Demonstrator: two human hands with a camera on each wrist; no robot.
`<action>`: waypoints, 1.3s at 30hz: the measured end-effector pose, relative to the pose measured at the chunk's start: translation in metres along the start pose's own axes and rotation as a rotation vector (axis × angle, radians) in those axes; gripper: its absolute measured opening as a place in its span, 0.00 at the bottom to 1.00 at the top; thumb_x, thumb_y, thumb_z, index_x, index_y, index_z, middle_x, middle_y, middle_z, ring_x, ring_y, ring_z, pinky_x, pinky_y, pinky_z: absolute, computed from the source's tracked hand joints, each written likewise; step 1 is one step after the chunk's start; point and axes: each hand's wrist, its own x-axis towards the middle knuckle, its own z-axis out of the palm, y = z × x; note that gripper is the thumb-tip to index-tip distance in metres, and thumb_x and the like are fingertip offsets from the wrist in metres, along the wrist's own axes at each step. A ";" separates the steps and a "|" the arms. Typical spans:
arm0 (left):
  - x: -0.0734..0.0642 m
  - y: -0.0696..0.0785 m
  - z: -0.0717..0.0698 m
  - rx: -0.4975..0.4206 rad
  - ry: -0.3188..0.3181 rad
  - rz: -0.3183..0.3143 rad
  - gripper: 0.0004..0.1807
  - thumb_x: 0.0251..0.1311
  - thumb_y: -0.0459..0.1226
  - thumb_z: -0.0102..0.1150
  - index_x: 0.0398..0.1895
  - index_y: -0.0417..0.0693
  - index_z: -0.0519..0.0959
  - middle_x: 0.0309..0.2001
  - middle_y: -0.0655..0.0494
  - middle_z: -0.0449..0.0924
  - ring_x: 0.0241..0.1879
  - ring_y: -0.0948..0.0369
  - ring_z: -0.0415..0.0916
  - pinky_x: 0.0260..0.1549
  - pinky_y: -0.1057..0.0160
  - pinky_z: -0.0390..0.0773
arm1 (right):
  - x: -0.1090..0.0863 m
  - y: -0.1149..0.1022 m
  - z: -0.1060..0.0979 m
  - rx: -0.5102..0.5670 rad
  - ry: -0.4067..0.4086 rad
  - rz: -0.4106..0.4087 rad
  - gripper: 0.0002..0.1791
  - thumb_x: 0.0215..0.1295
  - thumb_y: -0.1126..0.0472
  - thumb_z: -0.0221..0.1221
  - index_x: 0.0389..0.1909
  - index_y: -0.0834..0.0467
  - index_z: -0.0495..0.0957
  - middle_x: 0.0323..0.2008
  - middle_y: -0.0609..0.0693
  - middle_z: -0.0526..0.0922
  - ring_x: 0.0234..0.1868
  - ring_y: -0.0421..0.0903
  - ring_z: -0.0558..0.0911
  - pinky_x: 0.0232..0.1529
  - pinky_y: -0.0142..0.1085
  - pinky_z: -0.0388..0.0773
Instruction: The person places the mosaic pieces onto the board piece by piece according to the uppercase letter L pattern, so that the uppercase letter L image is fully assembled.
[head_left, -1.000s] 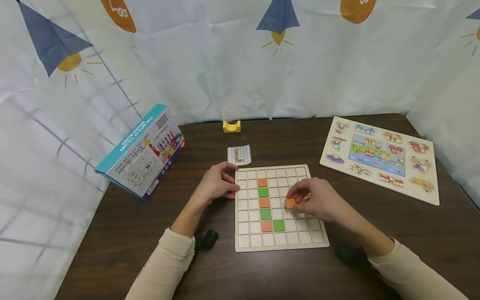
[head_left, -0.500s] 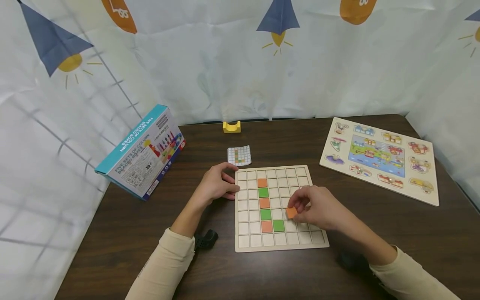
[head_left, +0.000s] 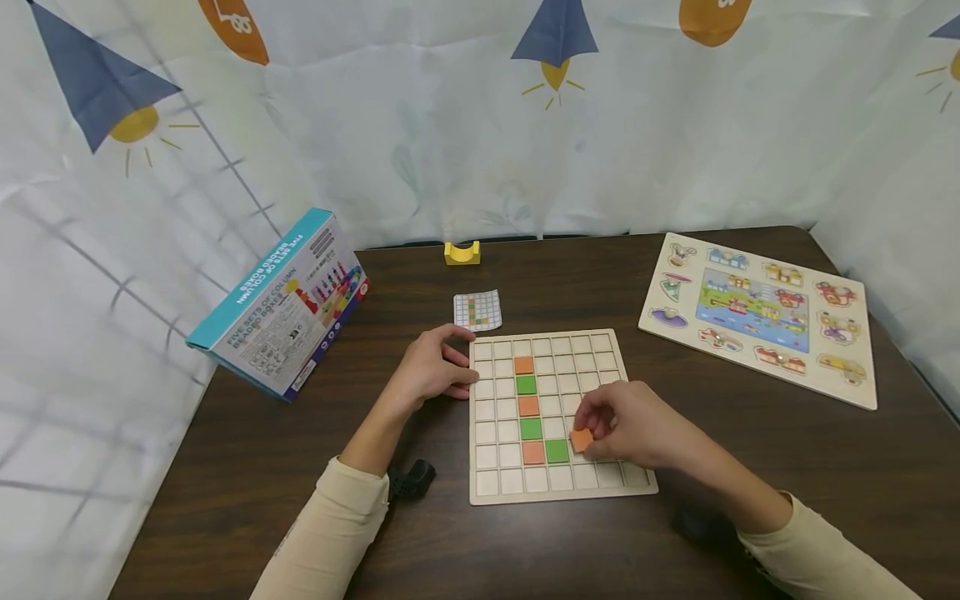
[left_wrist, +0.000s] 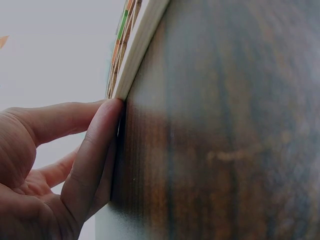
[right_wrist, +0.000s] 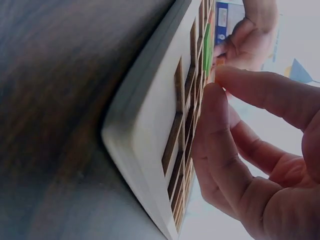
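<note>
A square wooden grid board [head_left: 566, 498] lies on the dark table. Orange tiles [head_left: 528, 406] and green tiles [head_left: 531, 428] alternate down its third column, with another green tile [head_left: 557, 451] beside the lowest orange one. My right hand [head_left: 637, 423] pinches a loose orange square tile [head_left: 581, 440] between thumb and fingers, tilted over the cell right of that green tile. In the right wrist view the fingertips [right_wrist: 216, 95] are close over the grid and mostly hide the tile. My left hand [head_left: 431, 367] touches the board's left edge with thumb and fingertips.
A small printed grid card [head_left: 477, 310] lies behind the board, with a yellow notched block [head_left: 462, 253] farther back. A teal-and-white box [head_left: 288, 308] stands at the left. A picture puzzle board [head_left: 757, 321] lies at the right, before a patterned curtain [head_left: 465, 125].
My right hand has moved the orange tile toward me over the board, from around the middle rows down to the green tile's row. The left hand has stayed at the edge.
</note>
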 end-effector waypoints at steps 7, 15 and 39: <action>0.001 0.001 0.000 -0.002 -0.003 0.000 0.32 0.56 0.26 0.74 0.65 0.51 0.76 0.43 0.43 0.80 0.27 0.56 0.86 0.27 0.56 0.91 | -0.001 -0.001 0.001 -0.025 -0.023 -0.021 0.14 0.48 0.67 0.78 0.31 0.53 0.82 0.25 0.45 0.78 0.29 0.41 0.76 0.29 0.30 0.75; 0.001 0.000 0.000 -0.009 -0.006 0.008 0.33 0.56 0.26 0.74 0.65 0.50 0.76 0.42 0.43 0.80 0.27 0.56 0.86 0.27 0.56 0.91 | -0.001 0.000 0.004 -0.048 -0.022 -0.031 0.15 0.48 0.67 0.78 0.31 0.52 0.81 0.25 0.45 0.78 0.29 0.41 0.76 0.29 0.30 0.75; -0.002 -0.002 0.000 -0.027 -0.008 -0.002 0.33 0.56 0.26 0.75 0.65 0.49 0.76 0.42 0.42 0.81 0.24 0.56 0.86 0.26 0.55 0.91 | 0.000 0.002 0.007 -0.059 0.014 -0.090 0.10 0.56 0.61 0.76 0.32 0.49 0.82 0.26 0.40 0.78 0.30 0.38 0.76 0.29 0.30 0.76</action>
